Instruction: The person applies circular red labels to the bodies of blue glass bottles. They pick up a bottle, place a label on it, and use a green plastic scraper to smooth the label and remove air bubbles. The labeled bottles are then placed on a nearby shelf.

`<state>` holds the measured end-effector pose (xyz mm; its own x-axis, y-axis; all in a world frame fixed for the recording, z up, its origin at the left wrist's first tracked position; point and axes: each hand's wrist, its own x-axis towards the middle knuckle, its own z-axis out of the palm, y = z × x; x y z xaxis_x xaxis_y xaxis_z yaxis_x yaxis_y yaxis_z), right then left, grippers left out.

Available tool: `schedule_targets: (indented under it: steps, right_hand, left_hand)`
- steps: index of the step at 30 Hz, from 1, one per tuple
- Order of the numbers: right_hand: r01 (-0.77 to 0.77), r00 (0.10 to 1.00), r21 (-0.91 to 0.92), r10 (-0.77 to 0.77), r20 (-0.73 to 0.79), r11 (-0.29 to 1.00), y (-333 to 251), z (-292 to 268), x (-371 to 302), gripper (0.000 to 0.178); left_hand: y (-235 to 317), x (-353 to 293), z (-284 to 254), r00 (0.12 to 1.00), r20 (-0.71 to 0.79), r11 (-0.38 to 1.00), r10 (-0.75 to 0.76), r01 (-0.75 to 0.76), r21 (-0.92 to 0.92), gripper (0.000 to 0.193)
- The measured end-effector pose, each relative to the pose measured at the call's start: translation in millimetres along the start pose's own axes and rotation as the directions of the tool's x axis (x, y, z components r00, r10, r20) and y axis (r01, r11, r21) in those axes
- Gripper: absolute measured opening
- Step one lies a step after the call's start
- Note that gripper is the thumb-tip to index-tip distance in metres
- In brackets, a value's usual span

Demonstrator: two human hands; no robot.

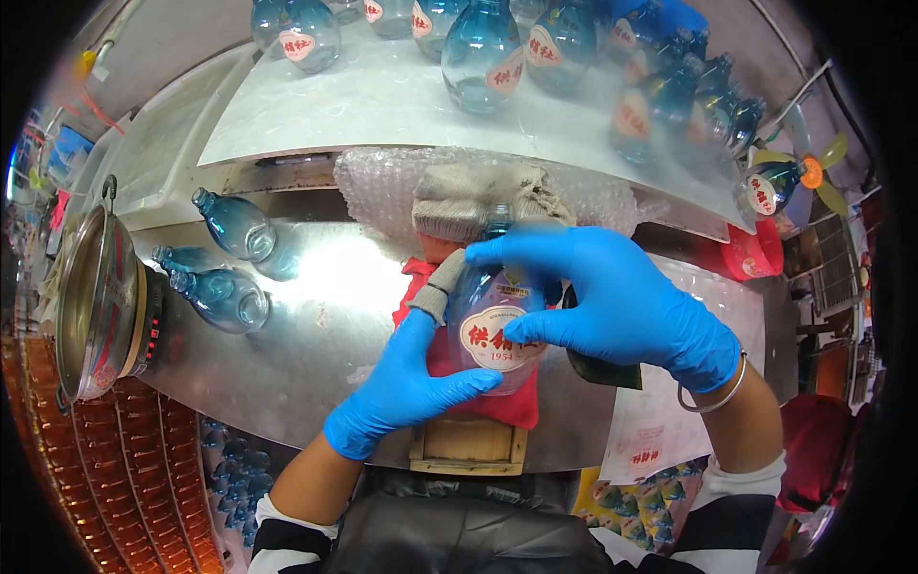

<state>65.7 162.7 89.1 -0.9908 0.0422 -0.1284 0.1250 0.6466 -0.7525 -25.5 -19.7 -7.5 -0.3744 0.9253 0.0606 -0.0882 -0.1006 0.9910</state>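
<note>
A blue glass bottle (500,297) with a white and red label lies in front of me on a red cloth pad (507,407), its neck pointing away. My left hand (406,378), in a blue glove with a knitted cover on one finger, grips the bottle's left side, thumb along its lower edge. My right hand (612,297), also blue-gloved, closes over the bottle's upper right. Its thumb presses on the label; its fingertips are blurred near the shoulder. A dark green flat piece (604,371) sticks out below the right palm; whether I hold it is hidden.
Several unlabelled blue bottles (234,227) lie on the metal table at left, beside a metal pan (96,301) on a hot plate. Folded knitted cloth (478,196) and bubble wrap (368,187) lie beyond. Labelled bottles (483,57) stand on the white shelf. A printed sheet (645,421) lies right.
</note>
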Motion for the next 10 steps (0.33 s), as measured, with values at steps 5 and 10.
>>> schedule_targets:
  steps: [5, 10]
  right_hand:
    - [-0.102, 0.963, 0.211, 0.149, -0.222, 0.972, 12, 9, -8, 0.056]
    - [-0.003, 0.848, 0.545, 0.291, -0.443, 0.839, 32, 50, -40, 0.060]
  left_hand:
    - [3, -1, 0, 1.000, -0.012, 0.999, -0.029, 0.029, -0.025, 0.099]
    - [-4, 29, -21, 0.937, 0.095, 0.895, -0.337, 0.350, -0.276, 0.093]
